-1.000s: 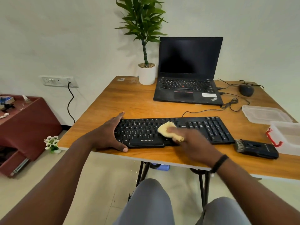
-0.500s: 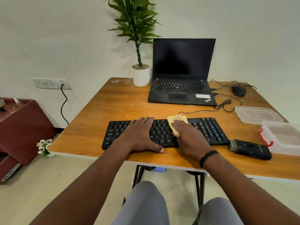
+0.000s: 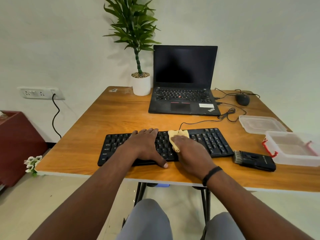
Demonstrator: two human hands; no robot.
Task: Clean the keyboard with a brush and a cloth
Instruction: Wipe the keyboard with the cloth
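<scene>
Wall: plain pale wall (image 3: 72, 49), evenly lit, soft plant shadow on it.
Socket: white switch plate (image 3: 40, 93) low on the wall, black cable (image 3: 55, 116) hanging from it.
Table: wooden table (image 3: 110, 122) on dark metal legs (image 3: 140, 193), far edge against the wall.
Cabinet: dark red cabinet (image 3: 19, 144) at the left.
Floor: light floor (image 3: 52, 201); small white flowers (image 3: 32, 164), perhaps artificial, by the table's near left corner.

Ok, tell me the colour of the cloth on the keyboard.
Pale yellow. The cloth shows best in the head view, under the right hand.
</scene>
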